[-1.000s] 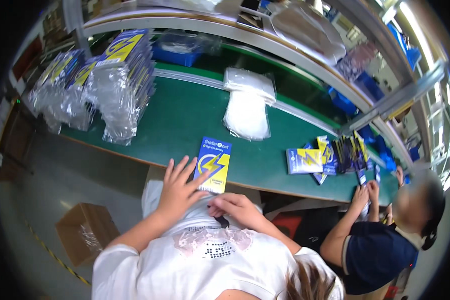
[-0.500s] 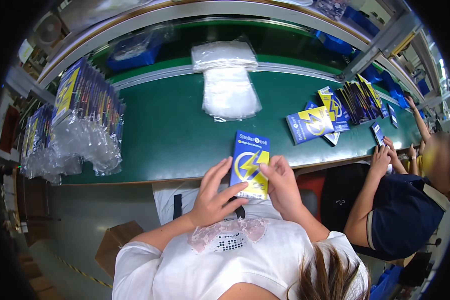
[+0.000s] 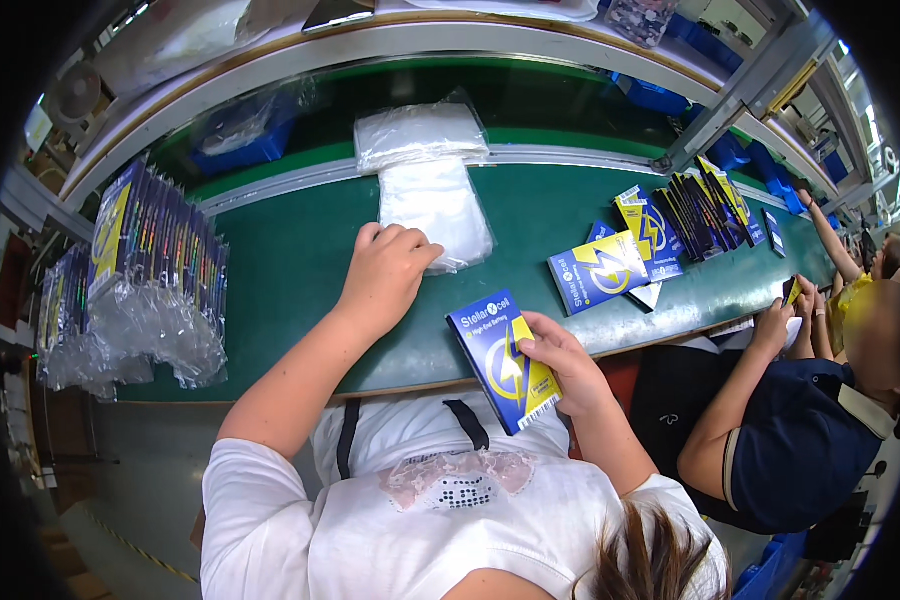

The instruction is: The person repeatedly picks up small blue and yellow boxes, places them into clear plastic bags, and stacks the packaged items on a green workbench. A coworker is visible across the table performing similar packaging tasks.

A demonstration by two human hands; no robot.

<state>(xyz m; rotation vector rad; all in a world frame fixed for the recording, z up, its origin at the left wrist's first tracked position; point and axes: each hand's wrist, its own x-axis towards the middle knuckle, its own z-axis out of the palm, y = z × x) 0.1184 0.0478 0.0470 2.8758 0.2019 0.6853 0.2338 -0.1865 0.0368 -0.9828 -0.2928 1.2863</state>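
Observation:
My right hand point(image 3: 567, 366) grips a flat blue-and-yellow battery box point(image 3: 510, 362) by its right edge, thumb on the front face. The box is tilted and held in front of my body at the bench edge. My left hand point(image 3: 388, 268) reaches over the near left corner of a stack of clear plastic bags point(image 3: 440, 215). Its fingers are bent and a little apart, with the thumb side over the bags. No bag is visibly lifted.
Bagged boxes point(image 3: 160, 240) stand in rows at the left of the green bench point(image 3: 300, 270). Loose boxes point(image 3: 598, 272) lie at the right, beside a leaning row point(image 3: 700, 215). Another bag stack point(image 3: 420, 135) lies behind. A co-worker point(image 3: 800, 440) sits at the right.
My left hand has left the battery box and moved forward to the plastic bags. My right hand keeps the box, which is now tilted more. The view has shifted slightly.

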